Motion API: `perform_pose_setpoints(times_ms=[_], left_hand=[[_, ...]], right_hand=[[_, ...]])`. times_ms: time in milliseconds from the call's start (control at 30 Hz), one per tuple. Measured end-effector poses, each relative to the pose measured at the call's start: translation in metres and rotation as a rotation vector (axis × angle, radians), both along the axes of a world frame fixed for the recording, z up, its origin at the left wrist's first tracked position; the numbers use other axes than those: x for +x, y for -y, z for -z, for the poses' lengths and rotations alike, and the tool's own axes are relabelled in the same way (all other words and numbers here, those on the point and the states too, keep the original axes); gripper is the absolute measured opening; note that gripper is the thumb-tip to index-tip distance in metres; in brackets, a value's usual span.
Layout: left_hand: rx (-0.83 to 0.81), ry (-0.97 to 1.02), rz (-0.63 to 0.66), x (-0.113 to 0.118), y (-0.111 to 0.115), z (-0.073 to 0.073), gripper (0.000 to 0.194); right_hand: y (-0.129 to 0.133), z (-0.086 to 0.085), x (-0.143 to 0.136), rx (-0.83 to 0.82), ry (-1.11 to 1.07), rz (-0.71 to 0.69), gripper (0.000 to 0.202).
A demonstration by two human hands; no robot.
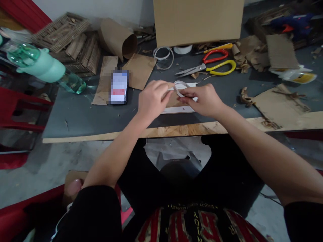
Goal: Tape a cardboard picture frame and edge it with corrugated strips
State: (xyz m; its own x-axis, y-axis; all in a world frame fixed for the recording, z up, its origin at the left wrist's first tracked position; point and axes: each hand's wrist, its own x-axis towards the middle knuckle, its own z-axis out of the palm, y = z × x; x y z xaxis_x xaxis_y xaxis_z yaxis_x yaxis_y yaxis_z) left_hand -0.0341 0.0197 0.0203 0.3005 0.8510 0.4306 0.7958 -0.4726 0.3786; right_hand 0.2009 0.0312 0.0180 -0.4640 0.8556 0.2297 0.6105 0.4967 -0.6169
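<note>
My right hand (207,101) grips a thin roll of white tape (177,88) between thumb and fingers, the ring standing on edge. My left hand (152,101) is closed in a pinch just left of the roll, with a pale strip of tape at its fingertips. Under both hands lies a flat piece of brown cardboard (174,101), partly hidden by them. A white strip (179,109) runs along its near edge, and more white shows along the far edge.
Scissors with red and yellow handles (218,63) lie beyond my hands, near other tape rings (164,57). A phone (118,88) and a green bottle (47,69) are at left. Cardboard scraps (280,104) and a glue bottle (300,74) lie right. A large cardboard box (198,22) stands behind.
</note>
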Motion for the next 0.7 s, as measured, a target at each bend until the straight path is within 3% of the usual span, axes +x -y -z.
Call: perform_pose_setpoints(times_ms=[133,433,700], left_hand=[[0.005,-0.058,0.019,0.02,0.014,-0.001,0.023],[0.067,-0.028,0.045,0.023,0.013,0.007,0.029],[-0.074,0.064,0.053,0.025,0.009,0.002,0.013]], right_hand=[[-0.001,0.003,-0.002,0.007,-0.042,-0.003,0.028],[-0.002,0.003,0.003,-0.017,-0.097,-0.101,0.027],[-0.002,-0.004,0.006,0.075,0.052,-0.101,0.026]])
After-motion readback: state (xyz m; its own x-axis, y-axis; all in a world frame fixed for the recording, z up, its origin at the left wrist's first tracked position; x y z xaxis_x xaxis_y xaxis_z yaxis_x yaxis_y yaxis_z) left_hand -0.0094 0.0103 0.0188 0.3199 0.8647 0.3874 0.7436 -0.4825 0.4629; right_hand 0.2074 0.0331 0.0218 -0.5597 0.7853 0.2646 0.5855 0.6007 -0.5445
